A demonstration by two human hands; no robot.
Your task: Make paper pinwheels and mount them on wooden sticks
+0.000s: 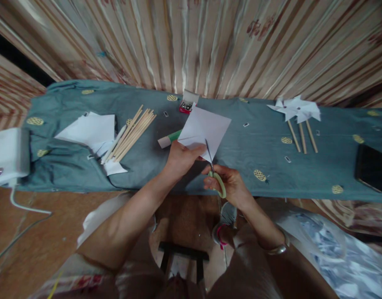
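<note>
A white square sheet of paper (206, 124) is held above the cloth by my left hand (183, 157), thumb on top and fingers underneath. My right hand (230, 182) grips a pair of scissors (220, 185) with pale green handles. Their blades lie at the paper's near edge, one showing over the sheet and pointing away from me. Partly hidden behind the paper is a green and white tube (170, 138). Just past the paper's far corner stands a small open box (187, 103) of shiny metal pins.
Wooden sticks (133, 135), a white pen-like stick and paper pieces (94, 128) lie left on the green cloth (259, 145). Paper pinwheels (298, 109) on sticks and a black phone (371, 167) lie right. A white device (10, 155) with a cable stands far left. A curtain (191, 45) hangs behind.
</note>
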